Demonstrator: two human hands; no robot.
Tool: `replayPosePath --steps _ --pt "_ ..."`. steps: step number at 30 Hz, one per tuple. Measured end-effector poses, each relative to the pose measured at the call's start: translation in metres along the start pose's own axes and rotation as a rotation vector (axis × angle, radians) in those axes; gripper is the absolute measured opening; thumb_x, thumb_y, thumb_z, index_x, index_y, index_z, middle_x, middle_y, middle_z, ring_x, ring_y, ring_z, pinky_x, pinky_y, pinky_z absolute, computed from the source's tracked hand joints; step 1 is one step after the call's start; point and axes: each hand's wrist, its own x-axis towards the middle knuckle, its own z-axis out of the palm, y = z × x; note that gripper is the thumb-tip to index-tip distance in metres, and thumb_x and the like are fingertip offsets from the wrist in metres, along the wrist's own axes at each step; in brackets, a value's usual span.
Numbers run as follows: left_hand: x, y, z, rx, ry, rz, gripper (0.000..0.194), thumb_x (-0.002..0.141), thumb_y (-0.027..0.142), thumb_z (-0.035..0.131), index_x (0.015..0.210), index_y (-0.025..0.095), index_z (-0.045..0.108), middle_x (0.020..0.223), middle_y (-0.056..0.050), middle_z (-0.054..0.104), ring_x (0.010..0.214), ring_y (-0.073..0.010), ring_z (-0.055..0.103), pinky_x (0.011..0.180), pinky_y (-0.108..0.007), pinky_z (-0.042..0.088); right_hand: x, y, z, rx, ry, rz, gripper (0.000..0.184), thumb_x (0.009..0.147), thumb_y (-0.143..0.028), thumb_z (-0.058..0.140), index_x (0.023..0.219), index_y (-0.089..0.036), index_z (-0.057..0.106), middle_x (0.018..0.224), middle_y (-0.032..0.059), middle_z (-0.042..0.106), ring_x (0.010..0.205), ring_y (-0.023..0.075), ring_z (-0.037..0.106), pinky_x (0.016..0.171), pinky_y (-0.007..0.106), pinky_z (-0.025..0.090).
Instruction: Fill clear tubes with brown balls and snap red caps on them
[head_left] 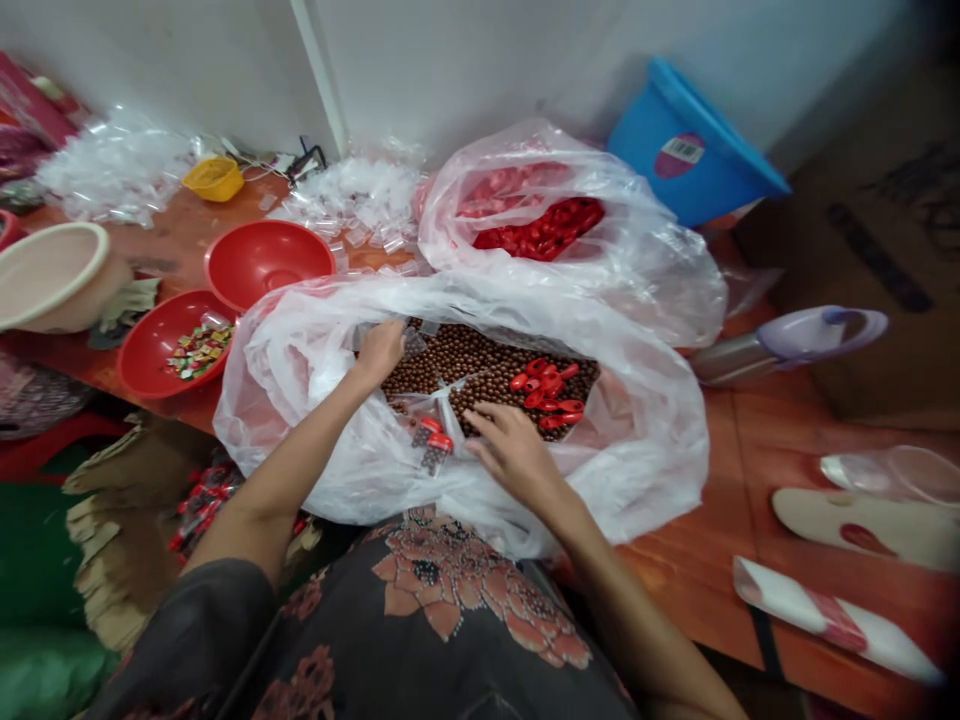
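From the head view: left hand [381, 352] pinching a small clear packet [411, 342] at the far edge of the brown beads [480, 375] in the white plastic bag [645, 440]; right hand [514, 452] spread, fingertips on those beads, near red clips [551, 392] and red-filled packets [433, 445]. Best with a light touch among such loose beads.

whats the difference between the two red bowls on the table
The lower red bowl holds a heap of small multicoloured wrapped pieces, while the upper red bowl shows nothing inside. The upper red bowl also looks slightly larger and sits closer to the wall. Both are round, glossy and upright on the orange table.
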Motion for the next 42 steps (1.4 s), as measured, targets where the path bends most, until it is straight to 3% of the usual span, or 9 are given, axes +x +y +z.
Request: replayPosePath --steps 5,11,16,20,29,32,35,38,42 --pt "-0.019 0.007 -0.008 -0.192 0.039 0.032 0.033 0.092 0.016 0.049 0.120 0.016 0.067 0.114 -0.011 0.072 0.106 -0.0247 0.065 0.094 -0.033 0.046 0.010 0.057 -0.029 -0.130 0.084 0.231 0.032 0.098 -0.028 0.046 0.118 -0.016 0.068 0.113 0.0151 0.067 0.103 0.0287 0.060 0.092 0.047 0.051" --pt "-0.011 0.041 0.018 -0.452 -0.270 0.080 0.026 0.084 0.011 0.056 0.099 0.016 0.077 0.094 -0.006 0.076 0.083 -0.0191 0.068 0.084 -0.029 0.050 0.027 0.088 -0.034 -0.341 0.026 0.412 0.037 0.095 -0.021 0.044 0.125 -0.012 0.064 0.120 0.0187 0.066 0.108 0.0322 0.060 0.096 0.049 0.048" --pt "0.018 0.063 0.040 -0.648 -0.277 -0.038 0.020 0.079 0.007 0.061 0.088 0.012 0.078 0.081 -0.006 0.074 0.067 -0.0164 0.065 0.076 -0.028 0.051 0.034 0.094 -0.032 -0.271 -0.029 0.451 0.040 0.097 -0.022 0.042 0.132 -0.014 0.061 0.124 0.0165 0.066 0.113 0.0303 0.061 0.100 0.045 0.048" --pt "0.021 0.070 0.050 -0.765 -0.303 -0.072 0.023 0.084 0.011 0.058 0.100 0.010 0.075 0.092 -0.006 0.074 0.059 -0.0119 0.062 0.065 -0.026 0.052 0.034 0.096 -0.030 -0.177 -0.004 0.484 0.040 0.098 -0.031 0.043 0.131 -0.015 0.062 0.126 0.0159 0.065 0.117 0.0310 0.060 0.101 0.045 0.048" --pt "0.011 0.070 0.066 -1.306 -0.368 -0.095 0.047 0.060 0.009 0.078 0.107 0.008 0.071 0.103 -0.010 0.072 0.090 -0.0193 0.066 0.096 -0.038 0.046 0.037 0.100 -0.026 0.074 0.040 0.534 0.027 0.090 -0.039 0.058 0.108 -0.022 0.068 0.110 0.0083 0.072 0.102 0.0269 0.066 0.090 0.042 0.050" --pt "0.010 0.070 0.069 -1.436 -0.379 -0.170 0.055 0.058 0.008 0.078 0.112 0.010 0.067 0.100 -0.007 0.071 0.085 -0.0161 0.065 0.092 -0.036 0.048 0.035 0.099 -0.028 0.110 0.043 0.543 0.021 0.087 -0.039 0.062 0.099 -0.023 0.069 0.100 0.0055 0.073 0.092 0.0247 0.067 0.085 0.039 0.050" --pt "0.007 0.070 0.067 -1.558 -0.400 -0.214 0.061 0.058 0.011 0.080 0.117 0.013 0.065 0.101 -0.006 0.070 0.081 -0.0144 0.065 0.085 -0.033 0.049 0.032 0.098 -0.028 0.131 0.056 0.501 0.027 0.087 -0.037 0.062 0.109 -0.022 0.068 0.109 0.0071 0.072 0.099 0.0249 0.066 0.089 0.039 0.049" --pt "0.002 0.070 0.063 -1.635 -0.394 -0.184 0.056 0.057 0.012 0.082 0.112 0.013 0.068 0.107 -0.008 0.071 0.085 -0.0148 0.066 0.085 -0.031 0.050 0.030 0.096 -0.026 0.107 0.025 0.452 0.034 0.088 -0.037 0.060 0.117 -0.021 0.067 0.115 0.0104 0.069 0.107 0.0272 0.064 0.093 0.042 0.048" --pt "-0.008 0.062 0.054 -1.628 -0.376 -0.134 0.052 0.061 0.015 0.082 0.112 0.015 0.070 0.113 -0.009 0.071 0.086 -0.0145 0.066 0.082 -0.029 0.050 0.029 0.093 -0.026 0.080 -0.051 0.443 0.027 0.090 -0.038 0.057 0.105 -0.020 0.071 0.107 0.0114 0.068 0.101 0.0285 0.064 0.090 0.043 0.048"
